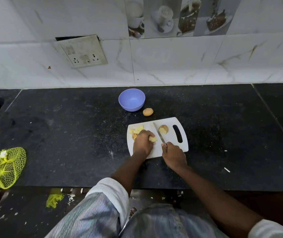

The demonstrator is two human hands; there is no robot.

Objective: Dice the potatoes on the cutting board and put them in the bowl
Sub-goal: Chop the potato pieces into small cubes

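Just right of frame centre, our left hand (142, 143) curls around a potato piece (152, 139) on the white cutting board (170, 146). Our right hand (173, 155) grips the knife (159, 134), its blade running up-left across the board. Diced bits (137, 130) and a potato half (163, 129) lie there too. Above sit a whole potato (148, 112) and the purple bowl (131, 100) on black speckled counter (68, 134), marble tiles (171, 62) behind.

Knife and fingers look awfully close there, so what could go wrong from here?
1. The left hand grips a small potato piece right beside the knife held by the right hand; a slip could nick a finger.
2. The cutting board could slide on the counter.
3. The whole potato lies loose and might roll.
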